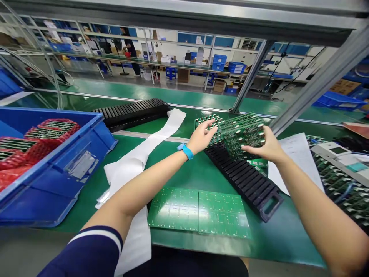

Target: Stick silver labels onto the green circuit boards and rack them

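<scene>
Green PCBs (244, 130) tilting over blk rack (245, 175), nr worktop (187, 177) far edge; R hand (270, 145) gripping right end, L hand (201, 137) hovering alongside, grip unclear; edge-holding prob. sparing components.

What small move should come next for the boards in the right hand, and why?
Probably bring the left hand against the left side of the board stack to steady it: the right hand grips it by its right side, above the black rack.
</scene>
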Demonstrator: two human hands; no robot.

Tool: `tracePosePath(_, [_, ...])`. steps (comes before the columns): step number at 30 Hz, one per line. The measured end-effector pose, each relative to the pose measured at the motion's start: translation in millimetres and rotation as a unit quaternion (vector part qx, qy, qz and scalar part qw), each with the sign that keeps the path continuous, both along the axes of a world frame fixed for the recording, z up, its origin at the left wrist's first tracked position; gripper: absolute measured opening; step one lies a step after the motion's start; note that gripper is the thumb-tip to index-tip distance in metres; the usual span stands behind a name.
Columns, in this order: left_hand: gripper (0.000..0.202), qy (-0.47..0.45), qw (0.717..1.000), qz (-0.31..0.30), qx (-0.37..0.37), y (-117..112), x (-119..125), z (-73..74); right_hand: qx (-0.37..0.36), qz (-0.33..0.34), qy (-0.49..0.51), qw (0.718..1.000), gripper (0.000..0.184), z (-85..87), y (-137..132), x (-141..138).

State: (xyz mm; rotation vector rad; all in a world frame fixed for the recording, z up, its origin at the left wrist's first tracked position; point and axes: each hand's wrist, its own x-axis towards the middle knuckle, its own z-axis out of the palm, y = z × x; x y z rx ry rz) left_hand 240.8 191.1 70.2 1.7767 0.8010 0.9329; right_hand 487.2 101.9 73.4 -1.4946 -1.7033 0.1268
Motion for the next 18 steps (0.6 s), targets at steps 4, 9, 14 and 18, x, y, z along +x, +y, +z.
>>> tracePosePath(4, [0.030, 0.072, 0.993, -0.023, 0.092, 18, -17, -23.1, -0.047, 0.086, -0.348, 0.932, 0.062, 0.0, 4, -6])
tracePosePath(9, [0.033, 0.166, 0.969, -0.115, 0.143, 27, -15, -53.3, -0.055, 0.192, -0.458, 0.866, 0.054, -2.6, 31, -6])
tracePosePath(14, [0.030, 0.209, 0.956, -0.116, 0.169, 34, 1, -67.5, -0.089, 0.231, -0.479, 0.842, 0.060, 1.2, 64, 8])
tracePosePath(18, [0.022, 0.232, 0.948, -0.100, 0.192, 42, 11, -65.2, -0.104, 0.215, -0.492, 0.837, 0.074, -0.2, 80, 13])
